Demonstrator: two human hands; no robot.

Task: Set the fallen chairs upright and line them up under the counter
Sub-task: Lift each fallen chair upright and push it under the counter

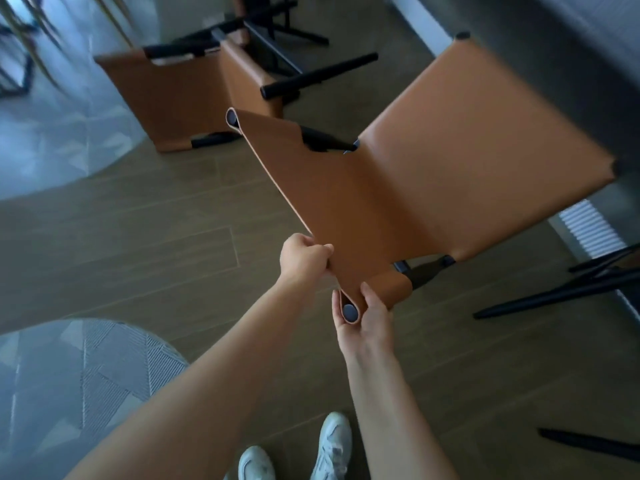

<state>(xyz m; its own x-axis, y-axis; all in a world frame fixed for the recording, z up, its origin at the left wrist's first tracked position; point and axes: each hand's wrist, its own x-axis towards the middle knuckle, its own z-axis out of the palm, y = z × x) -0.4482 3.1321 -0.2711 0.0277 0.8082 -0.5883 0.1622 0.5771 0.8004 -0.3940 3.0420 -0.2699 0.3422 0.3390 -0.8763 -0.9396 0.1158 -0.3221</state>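
The left hand curls tight round the top edge of the brown leather chair with black legs. The right hand grips its near corner. A second tipped-over brown chair lies well past both hands.

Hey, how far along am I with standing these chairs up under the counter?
Done: nothing clearly; no chair is visibly tucked under the counter. In hand: the left hand and right hand grip the backrest of the near chair, its seat pointing at the counter. Left: the far chair lies tipped over on the floor, and the black legs at right may be another chair.
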